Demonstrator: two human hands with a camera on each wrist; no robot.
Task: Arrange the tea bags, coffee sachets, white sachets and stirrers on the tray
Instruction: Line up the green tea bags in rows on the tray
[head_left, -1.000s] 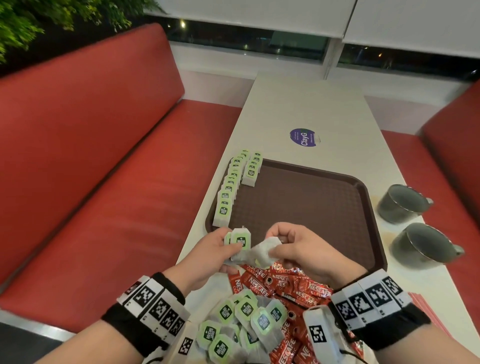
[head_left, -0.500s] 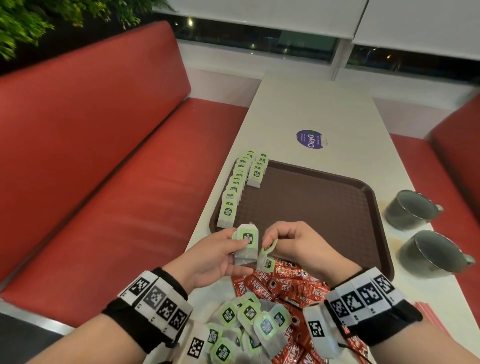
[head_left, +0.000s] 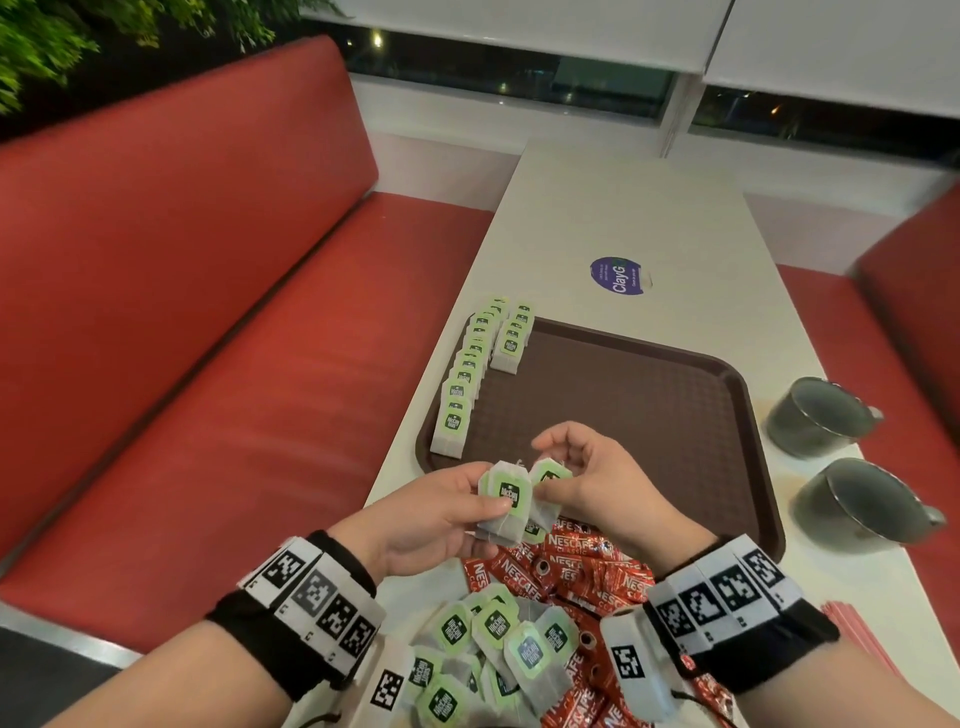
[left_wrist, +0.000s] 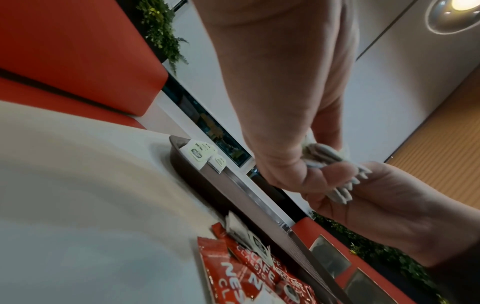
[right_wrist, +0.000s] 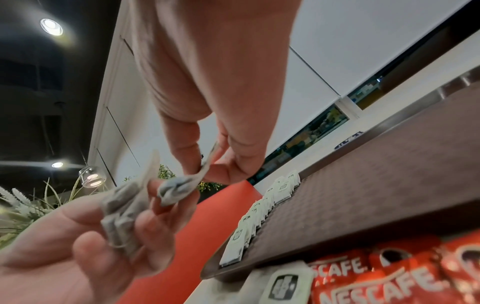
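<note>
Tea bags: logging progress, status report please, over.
Left hand holds a small stack of tea bags; right hand pinches one tea bag. Two rows of bags on tray. Nothing in the way.

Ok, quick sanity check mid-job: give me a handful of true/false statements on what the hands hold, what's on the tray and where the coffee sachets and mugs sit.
1. The left hand holds a small stack of tea bags. True.
2. The right hand is empty. False: it pinches one tea bag beside the left hand's stack.
3. Tea bags stand in two rows along the tray's left side. True.
4. The red coffee sachets are already lined up on the tray. False: they lie in a loose pile on the table, near the tray's close edge.
5. Two dark mugs stand on the tray. False: they stand on the table to the tray's right.
</note>
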